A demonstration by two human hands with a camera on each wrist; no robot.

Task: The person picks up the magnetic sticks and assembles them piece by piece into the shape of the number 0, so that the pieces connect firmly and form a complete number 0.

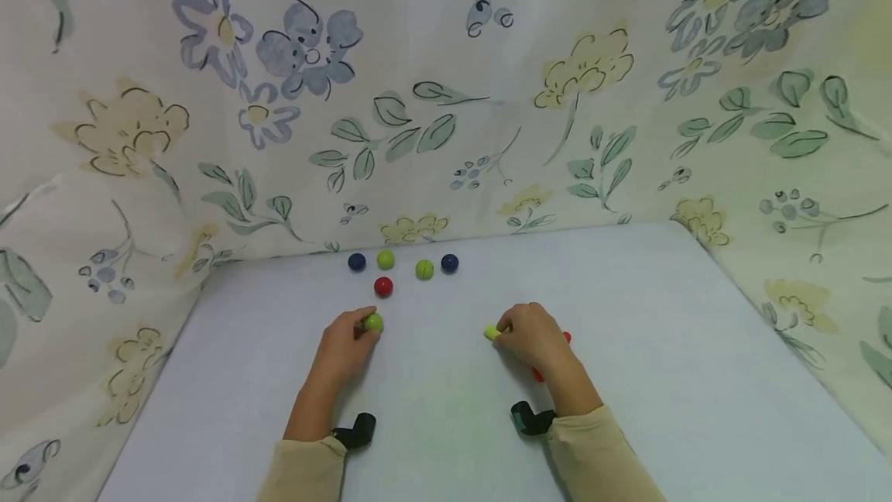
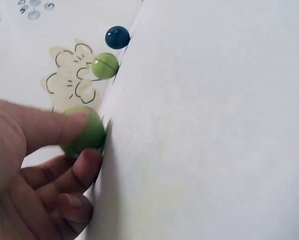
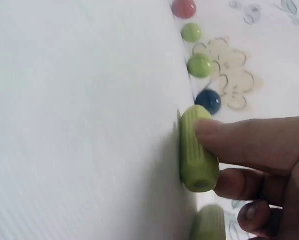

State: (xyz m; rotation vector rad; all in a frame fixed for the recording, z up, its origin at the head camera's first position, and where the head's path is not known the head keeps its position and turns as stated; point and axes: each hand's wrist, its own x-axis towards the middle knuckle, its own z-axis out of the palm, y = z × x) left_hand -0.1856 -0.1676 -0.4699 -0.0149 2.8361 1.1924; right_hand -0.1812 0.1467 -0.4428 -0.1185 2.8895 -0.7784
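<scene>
Lower frame, right of centre: red piece (image 1: 538,375) beside forearm (image 1: 575,390); right grip (image 1: 535,335) pinches green cylinder (image 1: 492,332). Left of centre: left grip (image 1: 346,343) pinches green ball (image 1: 374,322). Farther, on surface (image 1: 432,417): red ball (image 1: 383,287), two blue balls (image 1: 449,263), green pair (image 1: 424,269).

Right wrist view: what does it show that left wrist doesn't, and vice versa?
Only the right wrist view shows the right hand, the cylinder it pinches, another green piece, a red ball and the green ball beside it. Only left wrist shows the left hand and its green ball. Both show a blue ball, the green ball beside that, the table and flowered cloth.
</scene>
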